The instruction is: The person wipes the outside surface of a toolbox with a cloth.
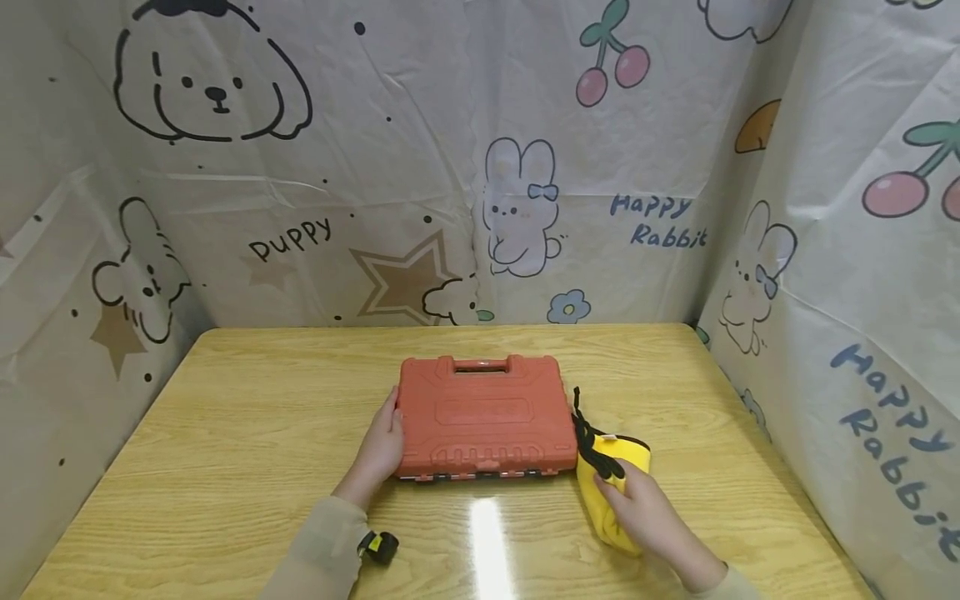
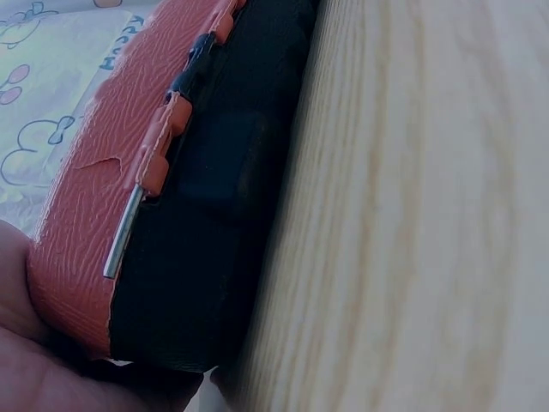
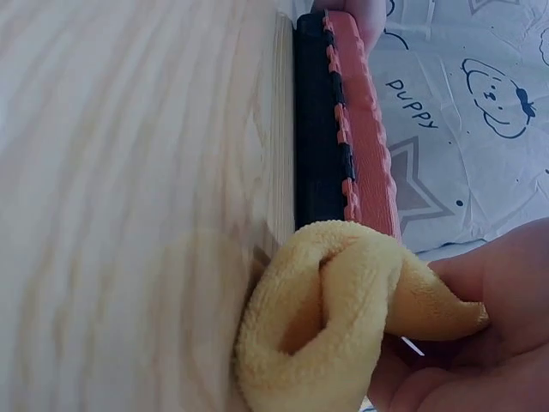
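Observation:
A red-lidded plastic carrying case [image 1: 483, 417] lies flat on the table, its handle on the far side. Its black lower half and a hinge line with a metal pin show in the left wrist view. My left hand [image 1: 381, 442] holds the case's left end, some fingers hidden behind it. In my right hand [image 1: 647, 515] is a folded yellow terry cloth [image 1: 611, 512] with black edging and a small white label, pinched together with a looped black cord [image 1: 592, 446]. The cloth hangs down beside the case's right end; its fluffy fold [image 3: 322, 318] fills the right wrist view's lower middle.
The wood-grain table [image 1: 247, 433] reaches back to a printed sheet [image 1: 390, 167] that hangs behind it and along both sides. A black strap with a small block [image 1: 381, 547] is at my left wrist. Light reflects off the table's near middle.

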{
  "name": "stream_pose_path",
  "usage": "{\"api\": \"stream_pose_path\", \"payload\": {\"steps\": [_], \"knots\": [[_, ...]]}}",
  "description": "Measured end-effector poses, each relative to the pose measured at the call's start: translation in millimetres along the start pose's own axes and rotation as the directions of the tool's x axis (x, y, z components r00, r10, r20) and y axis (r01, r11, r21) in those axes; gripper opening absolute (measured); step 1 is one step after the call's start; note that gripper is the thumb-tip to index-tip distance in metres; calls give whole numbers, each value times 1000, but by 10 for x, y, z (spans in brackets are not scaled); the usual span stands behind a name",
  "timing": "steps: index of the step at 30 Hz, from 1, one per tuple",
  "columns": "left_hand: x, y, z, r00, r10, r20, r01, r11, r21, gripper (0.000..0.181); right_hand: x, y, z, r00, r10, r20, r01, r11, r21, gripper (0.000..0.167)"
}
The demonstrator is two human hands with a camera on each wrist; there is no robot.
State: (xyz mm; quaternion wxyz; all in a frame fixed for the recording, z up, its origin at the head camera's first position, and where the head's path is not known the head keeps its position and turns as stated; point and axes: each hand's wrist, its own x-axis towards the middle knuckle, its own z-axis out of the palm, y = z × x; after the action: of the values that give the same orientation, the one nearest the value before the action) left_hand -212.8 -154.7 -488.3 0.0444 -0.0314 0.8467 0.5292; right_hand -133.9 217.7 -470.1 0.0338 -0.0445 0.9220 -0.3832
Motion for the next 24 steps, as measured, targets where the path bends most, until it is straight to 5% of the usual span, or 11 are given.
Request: {"api": "stream_pose_path", "payload": {"steps": [24], "knots": [[-29,37,-15,1000,-19,1,19,1000,9,55,-51,-151,127,998,-55,-7,55,998,0,29]]}}
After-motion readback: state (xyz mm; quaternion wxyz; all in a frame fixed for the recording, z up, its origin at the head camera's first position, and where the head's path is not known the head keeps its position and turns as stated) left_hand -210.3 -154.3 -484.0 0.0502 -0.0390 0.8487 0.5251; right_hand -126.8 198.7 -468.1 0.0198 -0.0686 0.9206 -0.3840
